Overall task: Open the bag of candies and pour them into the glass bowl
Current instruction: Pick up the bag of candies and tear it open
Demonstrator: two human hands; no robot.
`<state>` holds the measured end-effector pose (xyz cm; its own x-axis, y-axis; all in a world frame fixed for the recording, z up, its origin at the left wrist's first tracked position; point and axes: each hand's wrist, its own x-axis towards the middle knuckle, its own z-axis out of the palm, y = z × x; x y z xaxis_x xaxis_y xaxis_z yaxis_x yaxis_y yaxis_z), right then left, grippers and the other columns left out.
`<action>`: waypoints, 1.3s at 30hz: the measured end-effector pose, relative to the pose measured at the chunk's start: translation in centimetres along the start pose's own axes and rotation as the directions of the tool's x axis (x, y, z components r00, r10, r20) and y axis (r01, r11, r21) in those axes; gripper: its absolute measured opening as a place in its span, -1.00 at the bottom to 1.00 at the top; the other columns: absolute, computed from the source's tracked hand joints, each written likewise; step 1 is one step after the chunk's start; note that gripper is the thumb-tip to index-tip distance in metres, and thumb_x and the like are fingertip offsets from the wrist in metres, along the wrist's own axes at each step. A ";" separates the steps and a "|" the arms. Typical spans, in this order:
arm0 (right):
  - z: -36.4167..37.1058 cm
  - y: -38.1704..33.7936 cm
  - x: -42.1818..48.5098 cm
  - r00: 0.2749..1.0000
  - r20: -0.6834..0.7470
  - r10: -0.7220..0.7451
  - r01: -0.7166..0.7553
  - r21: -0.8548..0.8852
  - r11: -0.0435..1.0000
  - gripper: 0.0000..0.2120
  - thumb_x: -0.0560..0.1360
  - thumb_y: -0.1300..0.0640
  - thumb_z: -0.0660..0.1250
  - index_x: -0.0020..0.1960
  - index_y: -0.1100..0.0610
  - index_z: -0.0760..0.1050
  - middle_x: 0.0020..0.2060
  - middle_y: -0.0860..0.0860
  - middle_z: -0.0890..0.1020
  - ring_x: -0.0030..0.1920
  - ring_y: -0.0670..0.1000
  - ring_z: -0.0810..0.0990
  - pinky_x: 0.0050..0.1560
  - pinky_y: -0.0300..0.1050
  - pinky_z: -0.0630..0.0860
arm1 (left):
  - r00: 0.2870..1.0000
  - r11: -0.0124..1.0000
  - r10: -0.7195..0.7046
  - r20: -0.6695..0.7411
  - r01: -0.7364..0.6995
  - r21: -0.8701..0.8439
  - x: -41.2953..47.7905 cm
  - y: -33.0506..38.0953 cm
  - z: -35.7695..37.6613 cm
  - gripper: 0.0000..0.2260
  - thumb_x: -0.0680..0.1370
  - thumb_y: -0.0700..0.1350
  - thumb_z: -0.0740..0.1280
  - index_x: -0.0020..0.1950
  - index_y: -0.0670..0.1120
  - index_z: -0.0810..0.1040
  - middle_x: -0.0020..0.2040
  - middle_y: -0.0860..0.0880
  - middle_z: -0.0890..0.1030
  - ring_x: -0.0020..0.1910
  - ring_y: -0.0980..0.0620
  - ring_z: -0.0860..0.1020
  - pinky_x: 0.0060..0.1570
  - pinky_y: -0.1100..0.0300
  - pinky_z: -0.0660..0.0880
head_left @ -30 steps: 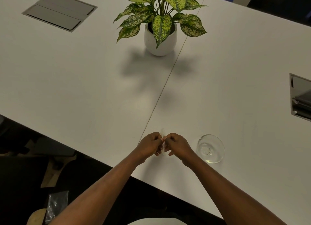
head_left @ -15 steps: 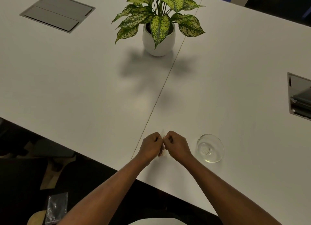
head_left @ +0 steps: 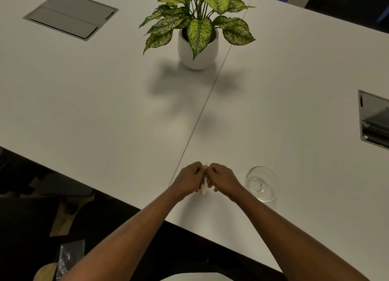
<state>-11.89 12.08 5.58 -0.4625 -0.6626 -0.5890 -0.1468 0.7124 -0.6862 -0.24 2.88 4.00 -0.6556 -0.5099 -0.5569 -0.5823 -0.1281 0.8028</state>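
You are holding both hands close together just above the near edge of the desk. Your left hand and your right hand are curled into loose fists, knuckles almost touching. Each one is pinching a side of the little clear bag of candies between thumb and fingers. Only a thin bit of the bag is showing, poking up between your knuckles and hanging down below them, so you cannot really see the candies inside.

Not much is changing from a second ago. Your hands are staying in the same spot and squeezing a tiny bit tighter together, and your head is leaning a little. The bag is looking just the same, with no rip or gap that you can see. That likely means you are still working at the top of the bag and it is not open yet. The pouring is still waiting.

Just to the right of your right hand, near that same near edge, the glass bowl is sitting upright on the desk. It is empty. It is close but not touching your hand, so watch your wrist when the bag pops open.

Farther away, by the line down the middle of the desk, a leafy plant is standing in a white pot, well apart from your work.
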 end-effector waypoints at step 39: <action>0.7 -0.3 0.2 0.976 -0.154 -0.155 0.050 -0.533 0.845 -0.74 0.61 0.06 0.11 -0.12 0.12 0.50 -0.30 -0.05 0.55 -0.25 0.07 0.52 -0.30 -0.12 0.31 | 0.946 0.958 0.103 -0.307 -0.012 0.285 -0.2 1.5 1.1 -0.76 0.53 -0.13 0.26 -0.31 -0.09 0.31 -0.42 0.03 0.41 -0.43 0.02 0.34 -0.43 0.15 0.25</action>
<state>-11.29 11.55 5.36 -0.5630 -0.7218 -0.4026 -0.6133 0.6914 -0.3818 -1.49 3.70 5.09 -0.5330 -0.7567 -0.3785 -0.6872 0.1262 0.7154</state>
